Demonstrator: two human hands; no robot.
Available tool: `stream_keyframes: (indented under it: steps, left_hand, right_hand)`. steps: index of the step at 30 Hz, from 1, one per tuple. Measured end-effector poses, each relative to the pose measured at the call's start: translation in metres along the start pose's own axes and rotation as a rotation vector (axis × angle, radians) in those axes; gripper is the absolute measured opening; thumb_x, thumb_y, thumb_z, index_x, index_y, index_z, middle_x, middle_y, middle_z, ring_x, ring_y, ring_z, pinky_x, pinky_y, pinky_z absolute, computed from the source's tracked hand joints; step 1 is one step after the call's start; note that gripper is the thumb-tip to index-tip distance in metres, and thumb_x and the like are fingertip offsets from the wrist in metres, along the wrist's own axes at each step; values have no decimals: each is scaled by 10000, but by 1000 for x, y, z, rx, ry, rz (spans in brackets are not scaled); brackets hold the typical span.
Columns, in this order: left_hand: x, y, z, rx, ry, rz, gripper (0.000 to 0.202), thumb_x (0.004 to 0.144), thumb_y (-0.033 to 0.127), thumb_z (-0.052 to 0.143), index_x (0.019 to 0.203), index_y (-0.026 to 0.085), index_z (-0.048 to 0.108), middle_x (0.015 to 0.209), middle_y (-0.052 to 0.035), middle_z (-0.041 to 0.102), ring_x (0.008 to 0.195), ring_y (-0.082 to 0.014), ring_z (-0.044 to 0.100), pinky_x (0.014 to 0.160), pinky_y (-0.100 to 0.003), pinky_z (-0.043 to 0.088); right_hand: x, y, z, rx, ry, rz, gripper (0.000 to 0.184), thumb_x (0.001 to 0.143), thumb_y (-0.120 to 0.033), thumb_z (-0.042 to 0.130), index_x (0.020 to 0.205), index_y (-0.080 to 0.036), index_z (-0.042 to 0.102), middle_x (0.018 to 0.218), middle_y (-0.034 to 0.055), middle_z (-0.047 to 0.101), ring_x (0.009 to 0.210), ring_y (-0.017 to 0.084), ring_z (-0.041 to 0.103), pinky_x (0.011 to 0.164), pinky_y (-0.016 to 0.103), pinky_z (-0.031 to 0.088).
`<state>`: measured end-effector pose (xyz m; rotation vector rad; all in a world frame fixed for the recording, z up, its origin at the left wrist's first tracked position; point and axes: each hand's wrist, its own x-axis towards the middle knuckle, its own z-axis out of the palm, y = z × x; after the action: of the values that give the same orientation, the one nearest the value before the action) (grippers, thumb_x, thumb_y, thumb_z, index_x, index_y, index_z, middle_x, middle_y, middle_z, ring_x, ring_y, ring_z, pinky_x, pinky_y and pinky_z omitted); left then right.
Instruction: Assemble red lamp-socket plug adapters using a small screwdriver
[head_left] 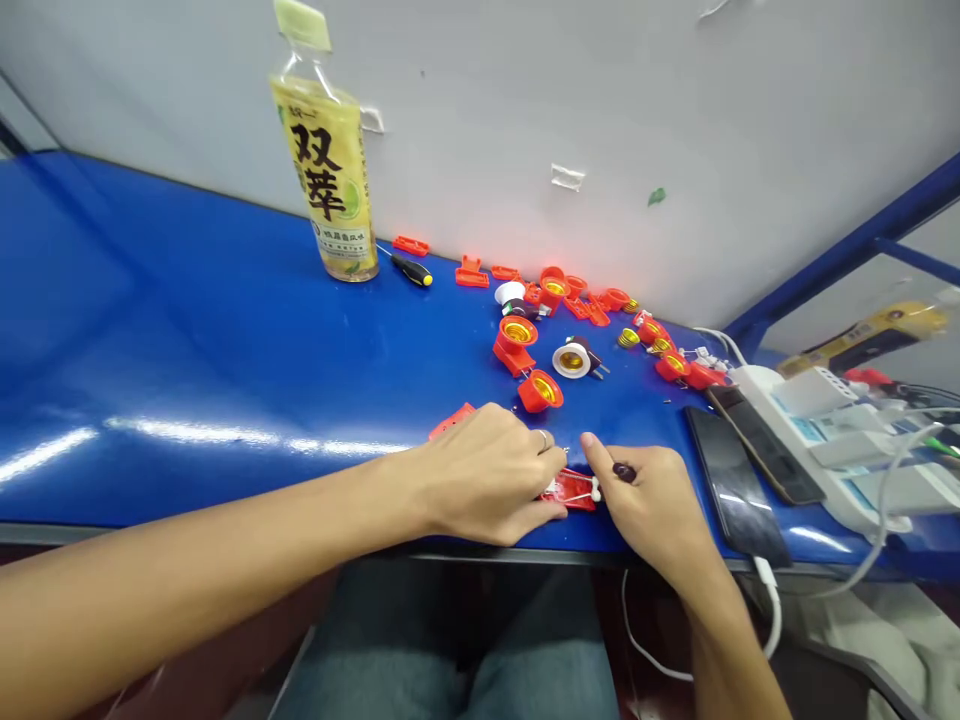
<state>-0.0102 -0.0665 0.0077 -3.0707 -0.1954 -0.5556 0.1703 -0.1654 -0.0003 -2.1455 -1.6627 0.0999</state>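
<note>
The fingers of the left hand are curled narrow and closed down on the near end of a red plastic base. The right hand comes in from the other side, its thumb just beside that same piece. A small dark object sits against the top of the right hand, and from my feed I cannot tell whether those fingers grip it or what it is. The base lies at the front edge of a blue table, between both hands, with small white parts showing at its end. A second red piece lies partly under the left hand. Farther out I can see red lamp holders with brass threaded inserts scattered toward the wall, a white lamp holder with black prongs among them, and more flat red parts along the wall. A screwdriver with a black and yellow handle lies just beside a yellow-labelled plastic drink bottle. Off to the right, a black phone and a second phone lie next to a white power strip.
</note>
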Motion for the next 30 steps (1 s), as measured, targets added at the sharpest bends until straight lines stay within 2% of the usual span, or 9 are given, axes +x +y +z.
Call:
stream_keyframes:
  steps: [5, 11, 15, 19, 23, 26, 28, 30]
  left_hand:
    - [-3, -4, -2, -18, 2, -28, 376, 872, 515, 639, 950, 148, 661, 770, -52, 702, 602, -217, 653, 464, -323, 332]
    - [-2, -5, -1, -10, -20, -34, 288, 876, 439, 618, 805, 161, 638, 733, -57, 672, 591, -213, 638, 465, -328, 341]
    - [-1, -5, -2, 0, -49, -29, 285, 899, 431, 598, 805, 164, 633, 749, -58, 676, 592, -219, 637, 475, -342, 366]
    - [-1, -6, -3, 34, -25, -1, 269, 912, 405, 576, 798, 167, 629, 740, -52, 670, 592, -215, 633, 465, -341, 331]
    - [-1, -6, -4, 50, -24, 8, 267, 916, 397, 569, 792, 168, 628, 733, -52, 665, 594, -206, 628, 473, -337, 327]
    - [-1, -6, -4, 56, -21, 14, 263, 912, 392, 566, 789, 169, 630, 737, -55, 665, 592, -215, 630, 474, -351, 340]
    - [-1, -6, -3, 53, 1, 19, 254, 905, 384, 567, 783, 169, 627, 736, -55, 664, 586, -213, 626, 471, -352, 340]
    - [0, -6, -1, 43, 26, 24, 246, 897, 379, 575, 781, 167, 621, 730, -54, 661, 577, -202, 617, 468, -337, 331]
  right_hand:
    - [6, 0, 5, 77, 58, 20, 656, 958, -677, 331, 491, -218, 291, 476, -38, 291, 498, 103, 236, 509, 287, 202]
    - [20, 6, 4, 64, 112, 78, 660, 935, -688, 350, 477, -219, 281, 467, -36, 291, 508, 111, 236, 521, 293, 194]
    - [22, 10, 4, 2, 159, 142, 620, 921, -638, 434, 475, -216, 351, 473, -24, 365, 512, 120, 245, 536, 302, 177]
    - [20, 14, 5, -65, 240, 226, 576, 934, -566, 494, 482, -216, 416, 481, -9, 422, 504, 126, 236, 544, 300, 173]
    - [19, 18, 4, -93, 334, 235, 492, 950, -499, 532, 549, -217, 579, 516, 20, 518, 490, 134, 302, 544, 297, 173]
    - [15, 16, 2, -42, 438, 134, 388, 971, -425, 535, 680, -199, 656, 571, 31, 588, 511, 142, 431, 539, 286, 236]
    - [9, 12, 0, 39, 453, -22, 340, 989, -375, 514, 760, -184, 676, 628, 23, 627, 540, 130, 507, 560, 270, 330]
    - [-1, 7, -1, 122, 406, -211, 290, 987, -326, 519, 800, -179, 684, 643, 1, 621, 533, 106, 521, 570, 250, 391]
